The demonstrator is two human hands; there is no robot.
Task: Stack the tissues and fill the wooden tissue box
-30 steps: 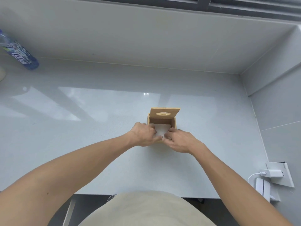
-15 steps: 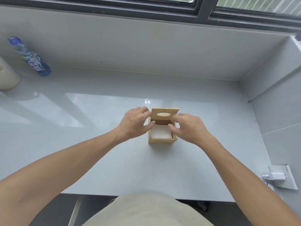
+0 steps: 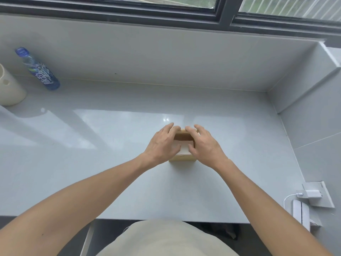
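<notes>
- The wooden tissue box [image 3: 182, 157] is sitting on the pale grey counter [image 3: 110, 163], roughly at its middle, well apart from everything else on it.
- White tissues [image 3: 185, 150] are lying inside the box, showing in the gap between the two hands.
- The left hand [image 3: 163, 144] is resting over the left side of the box, its fingers [image 3: 173, 129] reaching to the far top edge and its thumb lying over the tissues.
- The right hand [image 3: 203, 145] is covering the right side of the box in the same way, fingers stretching toward the far edge, thumb pointing inward above the tissues.
- Both hands are spread with fingers extended, not curled shut; the two sets of fingertips are sitting just beside each other at the far edge, where a wooden lid [image 3: 183, 131] is partly showing; whether they are gripping it cannot be told.
- The near wall of the box is staying uncovered, below the wrists.
- A blue-capped water bottle [image 3: 37, 70] is standing at the far left against the back wall, and a cream cylinder [image 3: 9, 87] is standing just to its left at the frame edge.
- A white charger [image 3: 307, 194] is plugged into a wall socket [image 3: 321, 197] at the near right, beyond the counter's edge.
</notes>
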